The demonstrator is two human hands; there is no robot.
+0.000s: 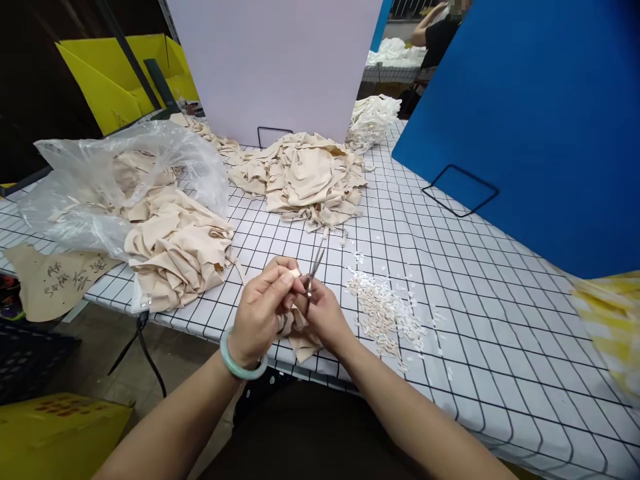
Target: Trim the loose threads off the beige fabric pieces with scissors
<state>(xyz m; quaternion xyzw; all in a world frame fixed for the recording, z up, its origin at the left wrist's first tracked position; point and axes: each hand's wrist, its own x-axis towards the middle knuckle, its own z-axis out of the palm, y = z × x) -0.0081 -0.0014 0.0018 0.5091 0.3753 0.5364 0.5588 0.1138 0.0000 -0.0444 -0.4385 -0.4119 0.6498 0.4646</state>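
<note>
Over the near edge of the tabletop (500, 320), a white cloth gridded in thin black lines, the left hand (260, 310) pinches a small beige fabric piece (300, 337) in a narrow grip. The right hand's (325, 313) grip is closed around slim metal scissors (315, 267), blades pointing away. Just right lies a scatter of tiny pale trimmings (385, 310). Soft, crumpled beige fabric piles (305, 177) sit beyond. A tan paper tag (55, 280) bears handwritten characters, unreadable.

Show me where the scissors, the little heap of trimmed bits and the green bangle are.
scissors (316, 261): head view, on the thin metal blades above the hands.
heap of trimmed bits (383, 313): head view, middle of the pale scatter.
green bangle (235, 364): head view, band on the left wrist.
</note>
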